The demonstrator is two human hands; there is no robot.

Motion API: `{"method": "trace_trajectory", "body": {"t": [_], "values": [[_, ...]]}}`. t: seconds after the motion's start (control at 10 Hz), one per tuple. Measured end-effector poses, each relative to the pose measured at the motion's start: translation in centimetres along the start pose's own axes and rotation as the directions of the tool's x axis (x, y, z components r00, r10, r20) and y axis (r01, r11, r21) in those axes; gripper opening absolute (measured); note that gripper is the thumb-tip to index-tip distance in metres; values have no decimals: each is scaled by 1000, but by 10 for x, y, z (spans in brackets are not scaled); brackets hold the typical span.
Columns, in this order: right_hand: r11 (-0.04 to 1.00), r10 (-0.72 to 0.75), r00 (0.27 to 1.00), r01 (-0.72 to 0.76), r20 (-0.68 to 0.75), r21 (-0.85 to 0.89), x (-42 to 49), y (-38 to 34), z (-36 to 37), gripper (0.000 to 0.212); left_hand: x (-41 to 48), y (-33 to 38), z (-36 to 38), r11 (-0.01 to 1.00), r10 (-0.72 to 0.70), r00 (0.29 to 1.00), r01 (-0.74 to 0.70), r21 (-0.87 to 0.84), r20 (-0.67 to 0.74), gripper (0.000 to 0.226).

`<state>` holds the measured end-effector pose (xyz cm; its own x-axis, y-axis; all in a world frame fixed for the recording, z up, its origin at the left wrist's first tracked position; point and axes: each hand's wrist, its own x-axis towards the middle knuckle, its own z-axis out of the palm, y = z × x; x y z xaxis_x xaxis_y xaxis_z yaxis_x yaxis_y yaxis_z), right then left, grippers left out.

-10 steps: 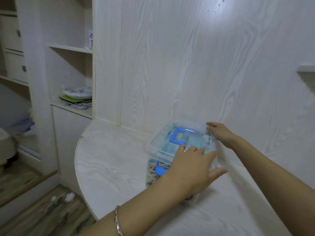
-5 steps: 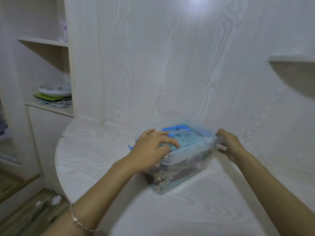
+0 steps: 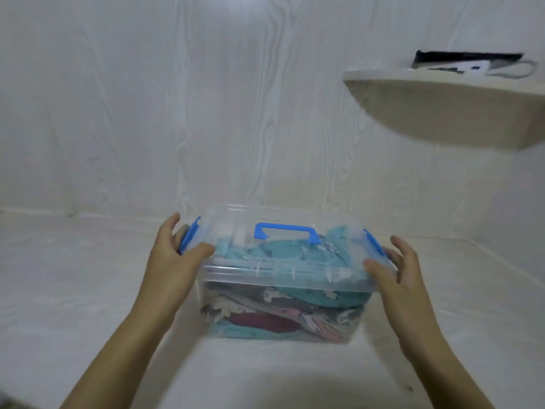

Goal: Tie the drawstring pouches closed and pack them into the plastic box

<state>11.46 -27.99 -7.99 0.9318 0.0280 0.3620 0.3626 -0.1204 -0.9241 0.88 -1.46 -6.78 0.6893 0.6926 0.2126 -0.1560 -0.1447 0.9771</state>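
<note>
Head view | plastic box (image 3: 283,271), lid on, sits on white counter (image 3: 88,278) near wall, pouches (image 3: 295,298) packed inside | left hand (image 3: 174,261) grips left end, fingers curled round blue latch (image 3: 188,237) | right hand (image 3: 399,271) spread at right end, thumb touching lid

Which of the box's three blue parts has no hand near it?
The handle in the middle of the lid; left hand is at the left latch, right hand at the right latch.
</note>
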Motion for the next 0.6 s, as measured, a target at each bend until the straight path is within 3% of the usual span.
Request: {"method": "trace_trajectory", "body": {"t": [0.1,0.4,0.5,0.6], "values": [[1000,-28,1000,28,-12,-6,-6,4,-4,54,-8,0,4,992,98,995,-99,75,10,68],[995,-90,995,92,37,-37,2,4,-8,35,-12,1,8,969,184,982,-176,175,-33,61],[995,-77,996,80,47,-62,10,9,-7,38,-13,-1,9,970,174,985,-169,176,-15,59],[995,-80,994,83,69,-49,11,7,-7,48,-12,0,4,979,190,982,-189,73,-4,56]]}}
